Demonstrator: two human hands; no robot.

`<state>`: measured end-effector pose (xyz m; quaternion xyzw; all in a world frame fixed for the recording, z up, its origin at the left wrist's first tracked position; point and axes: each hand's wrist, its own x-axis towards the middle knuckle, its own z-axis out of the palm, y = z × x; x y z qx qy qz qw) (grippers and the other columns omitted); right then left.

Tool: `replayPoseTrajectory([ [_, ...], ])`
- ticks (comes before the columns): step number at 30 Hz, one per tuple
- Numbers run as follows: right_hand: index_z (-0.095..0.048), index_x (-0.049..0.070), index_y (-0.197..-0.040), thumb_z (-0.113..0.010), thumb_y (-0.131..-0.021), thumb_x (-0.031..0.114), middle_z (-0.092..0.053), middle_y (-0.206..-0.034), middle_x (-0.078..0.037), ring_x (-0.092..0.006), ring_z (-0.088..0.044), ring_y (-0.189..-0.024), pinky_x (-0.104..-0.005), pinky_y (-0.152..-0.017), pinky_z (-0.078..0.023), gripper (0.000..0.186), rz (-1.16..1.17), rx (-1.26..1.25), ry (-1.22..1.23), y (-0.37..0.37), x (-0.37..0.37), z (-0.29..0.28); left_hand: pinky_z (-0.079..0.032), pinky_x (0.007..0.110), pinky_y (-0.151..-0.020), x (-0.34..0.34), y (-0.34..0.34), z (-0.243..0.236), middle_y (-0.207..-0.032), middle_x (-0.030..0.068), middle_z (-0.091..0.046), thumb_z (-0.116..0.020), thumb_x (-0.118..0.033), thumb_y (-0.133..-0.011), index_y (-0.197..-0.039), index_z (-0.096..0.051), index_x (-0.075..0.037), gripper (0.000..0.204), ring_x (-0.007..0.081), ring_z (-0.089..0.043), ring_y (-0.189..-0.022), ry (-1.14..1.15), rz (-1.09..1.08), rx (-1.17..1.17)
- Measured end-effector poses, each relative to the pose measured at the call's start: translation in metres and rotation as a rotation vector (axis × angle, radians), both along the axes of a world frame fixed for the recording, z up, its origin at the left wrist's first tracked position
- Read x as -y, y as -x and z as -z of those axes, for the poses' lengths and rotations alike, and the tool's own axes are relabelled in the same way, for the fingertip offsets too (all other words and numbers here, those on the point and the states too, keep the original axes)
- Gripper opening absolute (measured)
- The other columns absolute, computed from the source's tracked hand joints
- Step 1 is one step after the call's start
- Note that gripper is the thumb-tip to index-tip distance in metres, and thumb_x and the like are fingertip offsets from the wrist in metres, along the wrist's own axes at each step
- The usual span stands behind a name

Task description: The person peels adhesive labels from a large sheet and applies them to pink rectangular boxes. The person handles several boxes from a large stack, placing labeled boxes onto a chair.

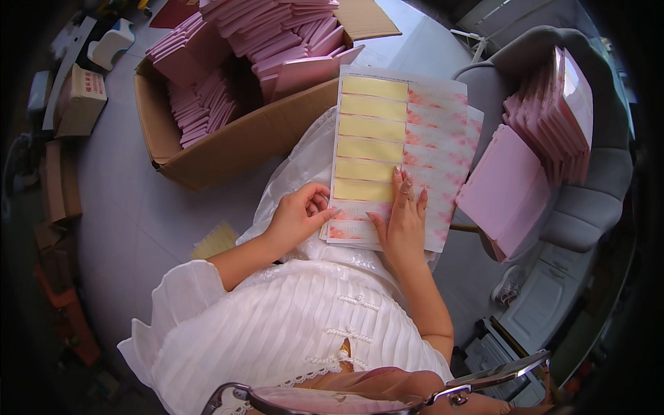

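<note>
A person in a white dress (pixel 263 325) bent over a label sheet (pixel 370 149) on the lap, at 1 o'clock from mid-view. The right hand (pixel 403 218) lay flat on it, fingers slightly apart. The left hand (pixel 301 207) curled at the sheet's 8 o'clock edge — whether its fingertips gripped anything could not be told. Six yellow blanks suggested label peeling was the step in hand; the next move seemingly called for a fine pinch at a floral label (pixel 353 232). Pink folders filled a carton (pixel 256 142) at 11 o'clock — more sat on a grey chair (pixel 588 207) toward 2 o'clock.
</note>
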<state>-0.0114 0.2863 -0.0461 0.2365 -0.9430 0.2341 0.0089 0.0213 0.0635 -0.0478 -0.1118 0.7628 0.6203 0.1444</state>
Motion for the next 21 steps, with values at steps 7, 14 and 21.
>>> replayPoseTrajectory([
  [7,-0.001,0.000,-0.149,-0.067,-0.084,0.017,-0.039,-0.145,-0.017,-0.0343,-0.032,-0.137,-0.0542,-0.111,-0.019,0.095,0.114,-0.080,0.046,0.027,0.015,0.006,-0.044,0.028,-0.053,-0.002,0.009,-0.005,-0.069,0.0066,-0.067,-0.074,-0.020,-0.081,-0.102,-0.056,-0.004,0.032,0.0136,-0.058,-0.053,0.230,0.052,-0.094],
  [14,-0.012,-0.001,-0.148,-0.060,-0.087,0.005,-0.047,-0.139,-0.016,-0.0354,-0.042,-0.130,-0.0569,-0.108,-0.022,0.079,0.120,-0.157,0.136,0.046,0.028,0.008,-0.044,0.029,-0.053,0.014,0.042,-0.006,-0.066,0.0058,-0.066,-0.073,-0.021,-0.081,-0.082,-0.059,-0.003,0.023,0.0150,-0.060,-0.054,0.303,0.124,0.005],
  [21,-0.022,-0.002,-0.146,-0.069,-0.082,0.016,-0.048,-0.138,-0.015,-0.0323,-0.045,-0.129,-0.0579,-0.109,-0.021,0.081,-0.035,-0.146,0.188,0.036,0.027,-0.011,-0.042,0.024,-0.056,0.015,0.041,-0.006,-0.076,0.0055,-0.057,-0.068,-0.015,-0.085,-0.082,-0.056,-0.001,0.018,0.0112,-0.051,-0.061,0.179,-0.060,-0.337],
])
